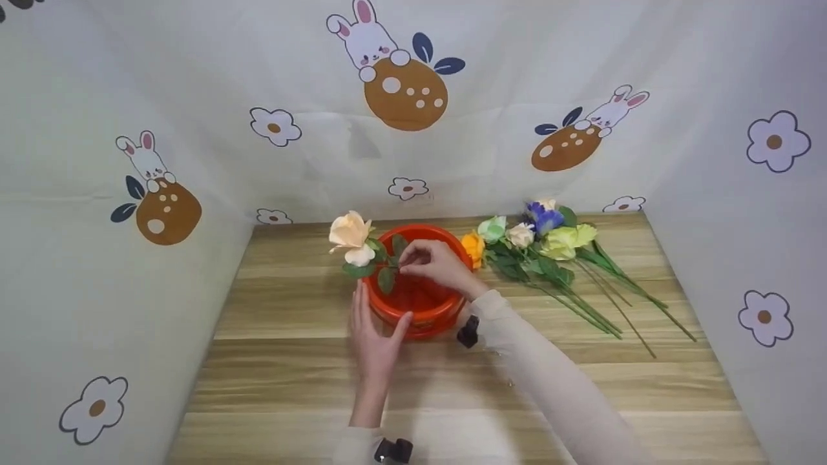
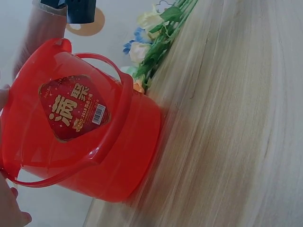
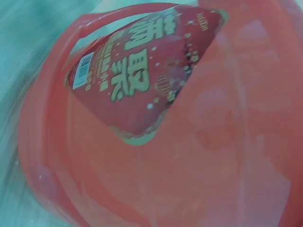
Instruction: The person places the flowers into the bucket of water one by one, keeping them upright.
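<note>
The right hand [image 1: 434, 261] pinches a peach rose [image 1: 349, 230] by its stem over the red bucket [image 1: 426, 316], bloom toward ten o'clock; the left hand [image 1: 376, 336], fingers straight, thumb spread, touches its seven-o'clock side.

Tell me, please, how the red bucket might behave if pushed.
The red bucket is probably light, being shiny plastic. Standing upright, it would likely slide before tipping. Its handle, hanging lowered at the side, might swing.

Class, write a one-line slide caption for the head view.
Left hand at a red bucket, right hand holding a peach flower by its stem, other flowers lying at right.
</note>
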Motion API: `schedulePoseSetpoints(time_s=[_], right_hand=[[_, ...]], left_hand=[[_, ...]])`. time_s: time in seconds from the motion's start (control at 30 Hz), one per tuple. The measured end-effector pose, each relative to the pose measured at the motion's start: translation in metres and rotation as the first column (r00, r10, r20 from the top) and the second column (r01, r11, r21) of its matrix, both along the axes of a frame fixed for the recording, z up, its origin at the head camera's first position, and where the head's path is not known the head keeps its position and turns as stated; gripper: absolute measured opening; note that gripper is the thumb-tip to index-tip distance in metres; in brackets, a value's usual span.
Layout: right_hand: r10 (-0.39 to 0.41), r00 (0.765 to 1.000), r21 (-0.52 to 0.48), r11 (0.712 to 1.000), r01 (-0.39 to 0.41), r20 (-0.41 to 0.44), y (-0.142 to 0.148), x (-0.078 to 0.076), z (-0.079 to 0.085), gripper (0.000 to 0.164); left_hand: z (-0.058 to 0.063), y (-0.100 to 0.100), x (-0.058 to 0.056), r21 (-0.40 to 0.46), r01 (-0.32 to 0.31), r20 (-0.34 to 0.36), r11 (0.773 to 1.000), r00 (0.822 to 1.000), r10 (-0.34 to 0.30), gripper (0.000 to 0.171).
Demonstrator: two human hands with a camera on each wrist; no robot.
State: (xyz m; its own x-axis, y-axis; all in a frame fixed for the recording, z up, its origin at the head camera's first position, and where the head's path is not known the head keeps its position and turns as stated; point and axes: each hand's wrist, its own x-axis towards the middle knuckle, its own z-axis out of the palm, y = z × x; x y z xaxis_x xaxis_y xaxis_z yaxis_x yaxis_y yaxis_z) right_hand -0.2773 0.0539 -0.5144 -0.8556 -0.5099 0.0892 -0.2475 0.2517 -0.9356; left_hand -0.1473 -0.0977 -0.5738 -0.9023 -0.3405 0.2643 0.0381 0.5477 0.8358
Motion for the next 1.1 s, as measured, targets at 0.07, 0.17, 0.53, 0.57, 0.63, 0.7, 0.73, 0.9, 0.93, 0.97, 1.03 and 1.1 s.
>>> schedulePoseSetpoints(time_s=[0.07, 0.17, 0.53, 0.57, 0.63, 0.7, 0.73, 0.9, 0.93, 0.97, 1.03, 1.1], right_hand=[[0.003, 1.000, -0.090, 0.996, -0.001, 0.020, 0.004, 0.002, 0.003, 0.016], [0.023, 0.999, -0.189, 0.982, -0.014, 0.047, 0.017, 0.009, 0.009, 0.019], [-0.137, 0.986, -0.236, 0.959, 0.155, 0.091, 0.134, 0.027, -0.017, 0.030], [-0.167, 0.981, -0.226, 0.957, 0.184, 0.094, 0.146, 0.029, -0.024, 0.031], [-0.220, 0.970, -0.194, 0.952, 0.237, 0.104, 0.169, 0.033, -0.039, 0.033], [-0.269, 0.955, -0.172, 0.942, 0.288, 0.125, 0.190, 0.037, -0.054, 0.034], [-0.290, 0.948, -0.161, 0.937, 0.309, 0.131, 0.200, 0.039, -0.061, 0.035], [-0.371, 0.914, -0.100, 0.916, 0.390, 0.165, 0.237, 0.049, -0.085, 0.034], [-0.375, 0.912, -0.091, 0.915, 0.394, 0.168, 0.242, 0.050, -0.089, 0.035], [-0.381, 0.908, -0.087, 0.913, 0.400, 0.174, 0.246, 0.051, -0.092, 0.035], [-0.387, 0.903, -0.091, 0.909, 0.408, 0.184, 0.253, 0.052, -0.096, 0.038], [-0.388, 0.902, -0.094, 0.907, 0.410, 0.190, 0.259, 0.052, -0.100, 0.039]], left_hand=[[0.000, 0.000, -0.001, -0.001, 0.003, -0.009, 1.000, 1.000, -0.003, 0.098], [0.000, -0.001, 0.000, -0.005, 0.006, -0.017, 1.000, 1.000, -0.006, 0.098], [-0.001, 0.000, 0.000, 0.054, 0.006, -0.017, 0.999, 1.000, -0.005, 0.099], [-0.001, 0.000, -0.001, 0.064, 0.010, -0.020, 0.998, 1.000, -0.009, 0.099], [-0.001, 0.000, 0.000, 0.071, 0.014, -0.020, 0.997, 1.000, -0.012, 0.099], [-0.001, -0.001, 0.000, 0.069, 0.014, -0.017, 0.997, 1.000, -0.013, 0.100], [-0.002, -0.001, 0.000, 0.066, 0.014, -0.017, 0.998, 1.000, -0.013, 0.100], [-0.003, -0.001, 0.001, 0.051, 0.011, -0.004, 0.999, 1.000, -0.010, 0.100], [-0.003, -0.001, 0.001, 0.050, 0.008, -0.002, 0.999, 1.000, -0.008, 0.099], [-0.003, -0.001, 0.001, 0.050, 0.007, -0.002, 0.999, 1.000, -0.007, 0.099], [-0.003, -0.001, 0.000, 0.047, 0.004, -0.008, 0.999, 1.000, -0.004, 0.099], [-0.003, 0.000, 0.000, 0.037, 0.002, -0.015, 0.999, 1.000, -0.001, 0.099]])
